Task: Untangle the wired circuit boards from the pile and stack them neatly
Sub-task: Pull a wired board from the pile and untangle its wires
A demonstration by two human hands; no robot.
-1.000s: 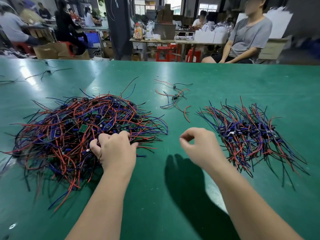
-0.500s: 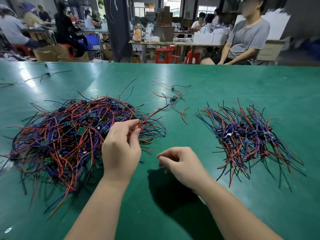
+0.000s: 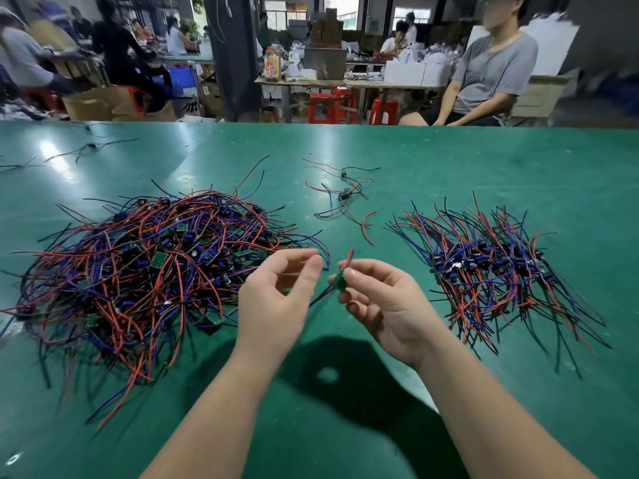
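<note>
Right hand [image 3: 383,305] pinched small green circuit board [image 3: 339,282] between thumb and forefinger, above table [image 3: 449,160], between tangled pile [image 3: 138,271] at left and sorted stack [image 3: 501,271] at right. Red and dark wires trailed from board. Left hand [image 3: 276,299] just beside it, fingers curled, thumb near forefinger; hold on any wire could not be told. Loose boards [image 3: 344,197] lay farther back.

Bare left hand [image 3: 276,299], bare right hand [image 3: 387,305]. Short, plain nail showing on the right thumb. Behind each hand, bare wrist and long bare forearm, right down to frame's edge.
</note>
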